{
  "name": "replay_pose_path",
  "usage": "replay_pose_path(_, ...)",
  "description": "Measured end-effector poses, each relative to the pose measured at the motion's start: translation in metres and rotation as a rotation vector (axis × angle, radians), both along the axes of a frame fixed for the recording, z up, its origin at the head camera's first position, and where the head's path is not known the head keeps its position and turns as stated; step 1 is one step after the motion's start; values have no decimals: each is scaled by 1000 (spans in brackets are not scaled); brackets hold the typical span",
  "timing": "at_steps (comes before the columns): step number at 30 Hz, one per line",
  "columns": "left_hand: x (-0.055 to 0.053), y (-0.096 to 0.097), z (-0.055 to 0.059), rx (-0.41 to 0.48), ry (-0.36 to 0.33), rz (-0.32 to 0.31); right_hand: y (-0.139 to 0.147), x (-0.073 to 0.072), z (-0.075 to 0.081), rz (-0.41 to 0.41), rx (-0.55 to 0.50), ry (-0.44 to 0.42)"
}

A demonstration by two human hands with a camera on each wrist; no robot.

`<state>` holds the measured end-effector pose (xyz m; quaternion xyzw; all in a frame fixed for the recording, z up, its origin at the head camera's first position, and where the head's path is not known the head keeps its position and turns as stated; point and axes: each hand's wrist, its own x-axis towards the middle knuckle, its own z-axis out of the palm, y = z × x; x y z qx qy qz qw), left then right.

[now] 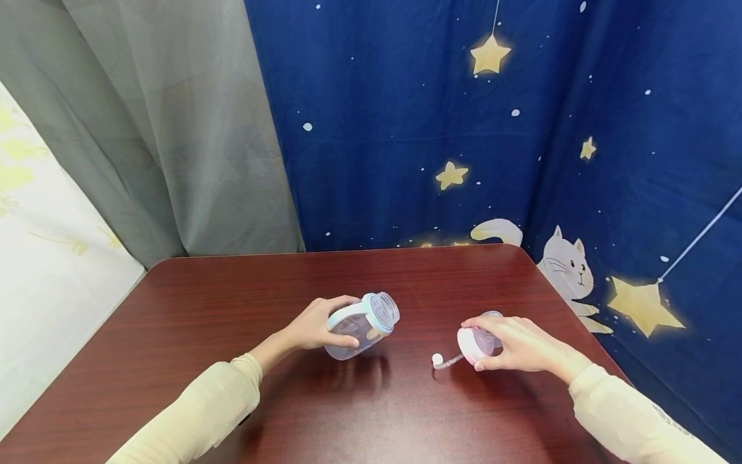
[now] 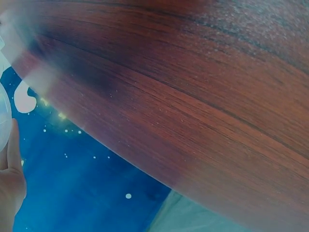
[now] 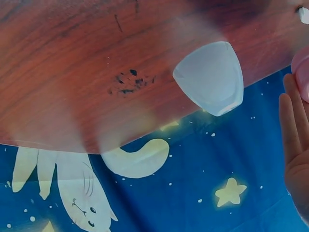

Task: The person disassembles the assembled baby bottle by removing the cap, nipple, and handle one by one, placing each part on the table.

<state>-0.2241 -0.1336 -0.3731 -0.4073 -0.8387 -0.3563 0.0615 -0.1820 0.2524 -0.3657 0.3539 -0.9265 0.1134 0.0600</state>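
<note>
In the head view my left hand [image 1: 324, 323] grips a clear bottle [image 1: 355, 332] with a light blue handle and collar. The bottle is tilted, its bare threaded mouth facing up and right. My right hand [image 1: 516, 343] holds a pink-rimmed straw lid [image 1: 472, 346] between thumb and fingers. From the lid's underside a thin straw [image 1: 449, 363] with a white end piece points left, low over the table. The left wrist view catches only part of the left hand [image 2: 12, 179] and the bottle [image 2: 4, 116]. At the right wrist view's edge are the right hand [image 3: 297, 150] and pink lid [image 3: 301, 72].
A translucent cup-shaped cover [image 3: 210, 79] lies on the table beyond the right hand, mostly hidden in the head view. The dark red wooden table [image 1: 243, 290] ends at a blue curtain [image 1: 394, 129] with stars and a grey curtain [image 1: 214, 161].
</note>
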Motion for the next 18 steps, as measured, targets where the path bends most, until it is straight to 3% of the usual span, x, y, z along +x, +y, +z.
replay_pose_path(18, 1, -1, 1, 9, -8, -3, 1, 8, -18, 73, 45, -7)
